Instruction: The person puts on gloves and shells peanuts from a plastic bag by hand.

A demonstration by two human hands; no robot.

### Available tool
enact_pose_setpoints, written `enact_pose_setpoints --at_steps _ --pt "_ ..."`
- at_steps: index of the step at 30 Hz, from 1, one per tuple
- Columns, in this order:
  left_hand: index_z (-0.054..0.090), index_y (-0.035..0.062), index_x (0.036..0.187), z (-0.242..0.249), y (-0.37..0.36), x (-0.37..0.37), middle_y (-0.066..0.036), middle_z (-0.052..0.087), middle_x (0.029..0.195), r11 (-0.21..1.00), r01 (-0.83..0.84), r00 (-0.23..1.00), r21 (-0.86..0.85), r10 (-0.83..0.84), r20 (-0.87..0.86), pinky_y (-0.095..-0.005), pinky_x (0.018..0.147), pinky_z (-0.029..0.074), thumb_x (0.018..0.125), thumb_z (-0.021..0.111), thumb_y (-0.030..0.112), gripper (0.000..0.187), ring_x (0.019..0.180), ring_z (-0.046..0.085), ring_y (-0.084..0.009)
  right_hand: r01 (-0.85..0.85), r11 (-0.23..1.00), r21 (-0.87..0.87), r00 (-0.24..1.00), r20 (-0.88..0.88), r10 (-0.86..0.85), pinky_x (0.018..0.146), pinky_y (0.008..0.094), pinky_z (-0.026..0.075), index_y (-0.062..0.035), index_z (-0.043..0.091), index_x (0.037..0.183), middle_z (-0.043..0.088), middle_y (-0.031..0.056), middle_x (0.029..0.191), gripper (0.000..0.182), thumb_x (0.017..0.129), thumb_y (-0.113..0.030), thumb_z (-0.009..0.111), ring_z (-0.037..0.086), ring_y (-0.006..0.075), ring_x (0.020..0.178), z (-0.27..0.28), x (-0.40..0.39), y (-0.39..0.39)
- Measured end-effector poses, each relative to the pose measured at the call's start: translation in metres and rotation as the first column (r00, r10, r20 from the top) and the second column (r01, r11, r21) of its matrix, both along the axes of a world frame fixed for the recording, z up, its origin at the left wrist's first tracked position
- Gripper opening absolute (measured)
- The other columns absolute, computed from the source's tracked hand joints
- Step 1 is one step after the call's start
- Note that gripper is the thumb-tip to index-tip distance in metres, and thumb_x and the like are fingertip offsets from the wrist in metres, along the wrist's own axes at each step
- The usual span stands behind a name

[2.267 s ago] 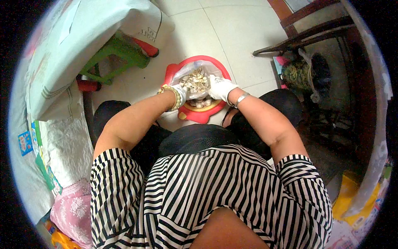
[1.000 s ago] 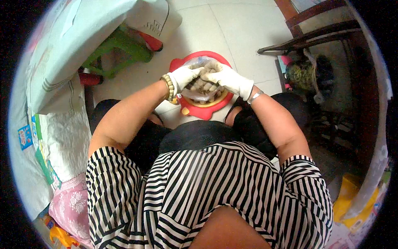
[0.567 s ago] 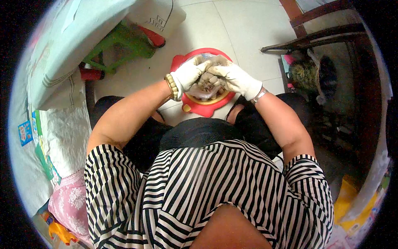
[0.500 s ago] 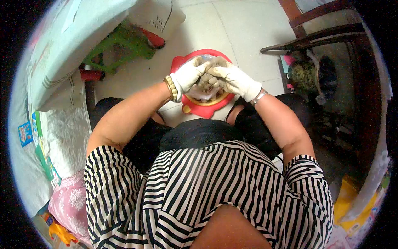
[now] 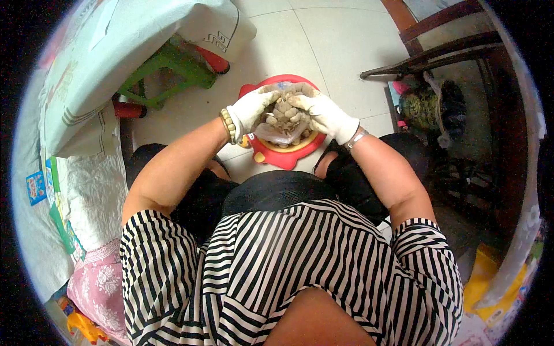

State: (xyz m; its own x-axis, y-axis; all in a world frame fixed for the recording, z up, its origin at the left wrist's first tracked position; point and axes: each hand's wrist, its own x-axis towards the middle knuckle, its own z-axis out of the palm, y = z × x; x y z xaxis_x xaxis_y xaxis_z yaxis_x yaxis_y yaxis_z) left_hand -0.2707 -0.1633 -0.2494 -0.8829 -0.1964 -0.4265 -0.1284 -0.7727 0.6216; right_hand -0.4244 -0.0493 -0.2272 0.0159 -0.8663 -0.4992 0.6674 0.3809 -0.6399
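Observation:
My left hand [image 5: 254,111], in a white work glove with soiled fingers, is closed on the left side of a lumpy grey-brown clump [image 5: 285,113]. From the other side my right hand [image 5: 324,111], gloved the same way, grips it too. The clump is made of several rounded knobs, with small pale bits along its lower edge. Just below it, a clear plastic bag [image 5: 276,136] sits in a round red basin or stool [image 5: 276,155] with a yellow inner ring. More brownish pieces show inside the ring, partly covered by the bag and my hands.
A green stool [image 5: 167,72] with red feet stands under a cloth-covered table [image 5: 138,46] at the left. Dark wooden furniture [image 5: 438,55] is on the right, near a patterned bundle [image 5: 424,106]. Pale floor tiles [image 5: 340,40] lie ahead.
My hands have drawn slightly apart and the clump between them has turned, so more of its rounded knobs show. The view has shifted a little.

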Motion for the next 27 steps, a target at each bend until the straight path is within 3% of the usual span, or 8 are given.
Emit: enact_pose_setpoints --at_steps 3,8,9,10,16,19,24,27 --pt "0.048 0.0025 0.119 0.019 0.003 0.0 -0.008 0.059 0.109 0.992 0.008 0.999 -0.129 -0.003 0.037 -0.031 0.082 0.05 0.093 0.051 0.027 0.035 0.096 0.059 -0.0168 -0.021 1.0 -0.023 0.997 -0.08 0.019 0.057 0.024 0.054 -0.0025 0.047 0.114 0.063 0.0122 0.092 0.024 0.091 -0.006 0.049 0.064 0.0154 0.069 -0.007 0.001 0.0" --pt "0.051 0.0025 0.117 0.014 0.003 -0.002 -0.008 0.061 0.108 0.985 0.046 0.993 -0.169 -0.027 0.115 -0.0292 0.082 0.05 0.092 0.054 0.027 0.035 0.095 0.06 -0.0153 -0.112 0.993 -0.038 0.976 -0.191 0.103 0.051 0.0211 0.049 -0.0031 0.047 0.112 0.063 0.009 0.086 0.023 0.09 -0.007 0.049 0.06 0.0108 0.061 -0.006 0.001 0.0" --pt "0.05 0.0023 0.118 0.005 0.002 -0.003 -0.009 0.061 0.109 0.992 0.049 0.999 -0.118 -0.046 0.029 -0.0292 0.082 0.05 0.092 0.055 0.028 0.037 0.095 0.06 -0.0155 -0.113 0.991 -0.068 0.972 -0.212 0.097 0.049 0.0202 0.048 -0.0034 0.047 0.111 0.063 0.0077 0.084 0.022 0.09 -0.008 0.05 0.058 0.0095 0.059 -0.003 0.004 0.0" --pt "0.05 0.0021 0.118 -0.003 0.002 -0.003 -0.01 0.06 0.11 0.996 0.06 0.996 -0.063 -0.063 -0.057 -0.0293 0.083 0.051 0.091 0.056 0.028 0.038 0.096 0.06 -0.0157 -0.114 0.991 -0.067 0.972 -0.212 0.097 0.049 0.0202 0.048 -0.0034 0.047 0.111 0.063 0.0077 0.084 0.022 0.09 -0.008 0.05 0.058 0.0095 0.059 0.001 0.006 0.001" --pt "0.047 0.0016 0.121 -0.013 -0.003 -0.001 -0.011 0.059 0.112 0.987 0.099 0.993 -0.127 -0.09 0.08 -0.0318 0.086 0.05 0.091 0.056 0.026 0.04 0.097 0.06 -0.0175 -0.158 0.987 -0.016 0.915 -0.379 0.14 0.053 0.0218 0.048 -0.0051 0.049 0.108 0.062 0.005 0.083 0.02 0.089 -0.007 0.051 0.057 0.0082 0.062 0.01 0.007 0.001" --pt "0.048 0.0017 0.119 -0.015 0.002 0.001 -0.01 0.059 0.111 0.996 0.041 0.999 -0.083 -0.04 0.006 -0.0326 0.085 0.05 0.091 0.055 0.023 0.036 0.097 0.06 -0.0179 -0.199 0.977 0.071 0.872 -0.442 0.21 0.055 0.0228 0.048 -0.0072 0.051 0.107 0.062 0.0044 0.083 0.02 0.088 -0.004 0.052 0.057 0.0085 0.064 0.007 0.006 -0.001" --pt "0.051 0.0012 0.116 -0.01 0.002 -0.003 -0.01 0.061 0.107 0.976 -0.005 0.995 -0.216 0.027 0.098 -0.0312 0.081 0.051 0.091 0.055 0.019 0.031 0.094 0.061 -0.0173 -0.081 0.995 -0.066 0.785 -0.619 0.023 0.061 0.023 0.051 -0.0056 0.053 0.104 0.06 0.0043 0.09 0.015 0.089 -0.006 0.054 0.059 0.0098 0.076 0.003 0.016 -0.002" --pt "0.052 0.0007 0.116 -0.002 0.002 -0.007 -0.011 0.062 0.106 0.964 0.013 0.987 -0.266 0.029 0.157 -0.0291 0.078 0.052 0.09 0.057 0.017 0.031 0.092 0.061 -0.0166 -0.054 0.998 -0.027 0.857 -0.514 0.032 0.062 0.0229 0.051 -0.0054 0.054 0.106 0.059 0.004 0.092 0.017 0.089 -0.006 0.054 0.058 0.0098 0.08 0.012 0.018 0.002"
